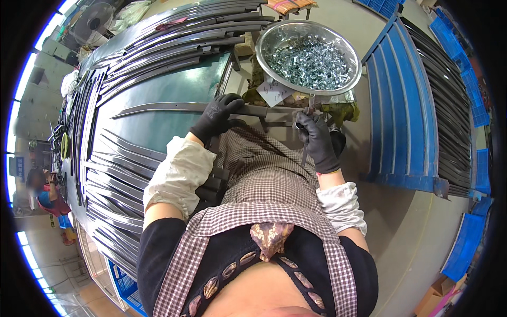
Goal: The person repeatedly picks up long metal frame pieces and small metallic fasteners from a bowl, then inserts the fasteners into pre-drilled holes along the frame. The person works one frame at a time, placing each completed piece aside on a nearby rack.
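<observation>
My left hand (216, 115), in a black glove, is closed around a long dark strip (163, 107) near its right end. The strip reaches left across the green tabletop (140, 122). My right hand (321, 141), gloved too, is closed on a narrow flat metal piece (311, 101), which shows above the fingers; its exact kind I cannot make out. Just beyond that hand stands a round metal bowl (259, 53) heaped with small shiny metal clips (311, 61). A white paper with handwriting (274, 93) hangs below the bowl's near left side.
Many similar dark strips (121, 198) lie in rows on the table, nearer and farther. On the right is a blue ribbed rack (404, 105) with more strips (441, 100) behind it. Blue crates (458, 245) line the right edge. Another person (48, 195) is at the far left.
</observation>
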Action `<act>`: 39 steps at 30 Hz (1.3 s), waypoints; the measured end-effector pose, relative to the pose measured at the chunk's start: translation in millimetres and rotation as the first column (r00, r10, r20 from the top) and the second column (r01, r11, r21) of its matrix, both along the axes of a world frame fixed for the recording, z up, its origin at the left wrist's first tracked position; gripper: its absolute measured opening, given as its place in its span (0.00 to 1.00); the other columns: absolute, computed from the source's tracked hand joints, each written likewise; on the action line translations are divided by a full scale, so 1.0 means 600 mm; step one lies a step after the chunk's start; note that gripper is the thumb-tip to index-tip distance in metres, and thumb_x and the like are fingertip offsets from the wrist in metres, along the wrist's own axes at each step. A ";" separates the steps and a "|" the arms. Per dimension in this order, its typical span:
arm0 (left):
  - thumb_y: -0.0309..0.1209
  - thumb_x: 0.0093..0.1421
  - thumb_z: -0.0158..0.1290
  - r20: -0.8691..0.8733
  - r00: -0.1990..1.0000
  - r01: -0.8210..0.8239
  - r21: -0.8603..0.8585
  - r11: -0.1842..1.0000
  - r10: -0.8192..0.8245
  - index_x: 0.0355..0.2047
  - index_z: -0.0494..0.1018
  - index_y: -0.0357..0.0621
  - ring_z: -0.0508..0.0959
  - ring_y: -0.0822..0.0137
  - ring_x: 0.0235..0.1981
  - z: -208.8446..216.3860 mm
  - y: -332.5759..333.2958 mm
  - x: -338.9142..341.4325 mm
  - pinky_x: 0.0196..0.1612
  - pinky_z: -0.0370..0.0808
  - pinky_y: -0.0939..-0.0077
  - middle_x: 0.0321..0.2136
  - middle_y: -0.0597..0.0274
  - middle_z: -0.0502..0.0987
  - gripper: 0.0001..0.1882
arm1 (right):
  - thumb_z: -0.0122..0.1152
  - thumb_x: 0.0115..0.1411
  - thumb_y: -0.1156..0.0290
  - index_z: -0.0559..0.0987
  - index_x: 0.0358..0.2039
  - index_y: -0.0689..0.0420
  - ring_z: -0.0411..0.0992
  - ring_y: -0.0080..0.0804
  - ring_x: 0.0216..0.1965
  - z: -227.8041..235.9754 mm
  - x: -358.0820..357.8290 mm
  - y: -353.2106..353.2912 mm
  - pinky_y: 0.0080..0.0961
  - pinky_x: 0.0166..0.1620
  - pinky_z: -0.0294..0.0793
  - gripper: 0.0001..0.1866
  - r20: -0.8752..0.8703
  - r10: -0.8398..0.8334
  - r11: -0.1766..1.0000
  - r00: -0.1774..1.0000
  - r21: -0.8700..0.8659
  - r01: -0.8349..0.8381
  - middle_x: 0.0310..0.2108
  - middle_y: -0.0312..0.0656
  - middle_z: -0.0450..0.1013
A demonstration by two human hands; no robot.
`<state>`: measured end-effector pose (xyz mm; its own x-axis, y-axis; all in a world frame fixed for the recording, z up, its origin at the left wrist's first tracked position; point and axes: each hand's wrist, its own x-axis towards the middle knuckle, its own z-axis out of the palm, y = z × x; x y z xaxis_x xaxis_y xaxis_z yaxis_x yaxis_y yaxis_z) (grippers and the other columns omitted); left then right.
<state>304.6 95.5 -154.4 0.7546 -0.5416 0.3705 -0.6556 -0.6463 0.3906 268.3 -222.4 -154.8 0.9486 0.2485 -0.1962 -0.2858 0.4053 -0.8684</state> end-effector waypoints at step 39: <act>0.36 0.66 0.55 -0.908 0.417 -0.376 -0.134 0.917 0.039 0.37 0.80 0.36 0.69 0.83 0.19 0.071 -0.104 -0.085 0.23 0.66 0.84 0.19 0.71 0.74 0.14 | 0.72 0.51 0.54 0.75 0.52 0.56 0.77 0.46 0.47 0.027 -0.001 0.043 0.36 0.48 0.78 0.32 0.435 0.611 0.627 0.662 -0.776 -0.069 0.48 0.49 0.75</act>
